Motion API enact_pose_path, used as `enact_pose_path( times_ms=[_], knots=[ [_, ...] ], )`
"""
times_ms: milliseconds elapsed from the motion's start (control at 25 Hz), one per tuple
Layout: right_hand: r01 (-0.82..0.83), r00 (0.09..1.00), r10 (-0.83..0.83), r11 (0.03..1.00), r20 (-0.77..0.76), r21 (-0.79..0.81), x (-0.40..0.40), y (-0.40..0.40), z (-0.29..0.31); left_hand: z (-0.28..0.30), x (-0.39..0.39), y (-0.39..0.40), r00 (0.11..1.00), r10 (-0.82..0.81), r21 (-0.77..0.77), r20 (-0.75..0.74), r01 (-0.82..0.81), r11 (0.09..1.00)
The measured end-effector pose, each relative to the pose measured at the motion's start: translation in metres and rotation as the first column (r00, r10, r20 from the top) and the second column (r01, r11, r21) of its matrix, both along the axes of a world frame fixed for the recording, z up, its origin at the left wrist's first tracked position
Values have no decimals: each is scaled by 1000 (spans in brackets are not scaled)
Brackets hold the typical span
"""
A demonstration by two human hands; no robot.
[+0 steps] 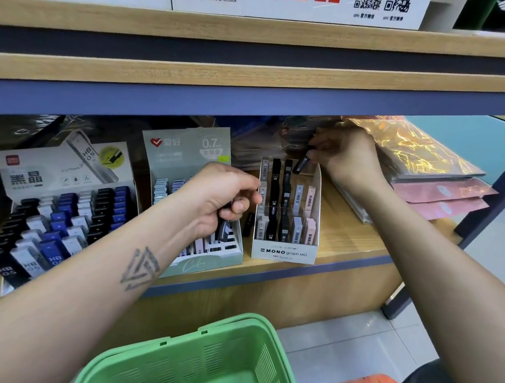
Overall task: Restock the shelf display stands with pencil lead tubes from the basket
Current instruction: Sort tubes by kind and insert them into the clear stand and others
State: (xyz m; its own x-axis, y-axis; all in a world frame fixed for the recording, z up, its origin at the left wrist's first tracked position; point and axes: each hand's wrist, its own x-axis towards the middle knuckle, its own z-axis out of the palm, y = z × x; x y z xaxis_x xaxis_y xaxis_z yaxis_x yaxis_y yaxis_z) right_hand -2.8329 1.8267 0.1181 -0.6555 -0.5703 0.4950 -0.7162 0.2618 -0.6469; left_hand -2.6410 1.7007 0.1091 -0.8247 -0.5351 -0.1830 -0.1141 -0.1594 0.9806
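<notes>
Three display stands sit on the wooden shelf: a white stand (65,173) of black, blue and white tubes at left, a green stand (206,261) in the middle, and a white MONO stand (284,252) at right. My left hand (220,198) grips several dark lead tubes (225,228) over the green stand. My right hand (347,159) pinches one black tube (301,165) at the MONO stand's back right corner. One black tube (248,224) lies between the two stands. The green basket (201,365) is below, its inside mostly out of view.
Shiny orange and pink packets (427,175) are stacked on the shelf right of the MONO stand. An upper wooden shelf (254,79) with white boxes hangs low overhead. A blue metal post (487,191) stands at right. Dark wrapped goods fill the back.
</notes>
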Motion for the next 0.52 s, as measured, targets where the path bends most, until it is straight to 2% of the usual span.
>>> enact_pose_path(
  times_ms=[160,520],
  knots=[
    [49,993,-44,998,-114,43,-1,-13,-8,1,1,-1,1000,5,5,-3,-5,1000],
    [77,985,-35,967,-171,241,-1,-36,-31,-1,6,-5,1000,7,-2,17,-6,1000]
  ],
)
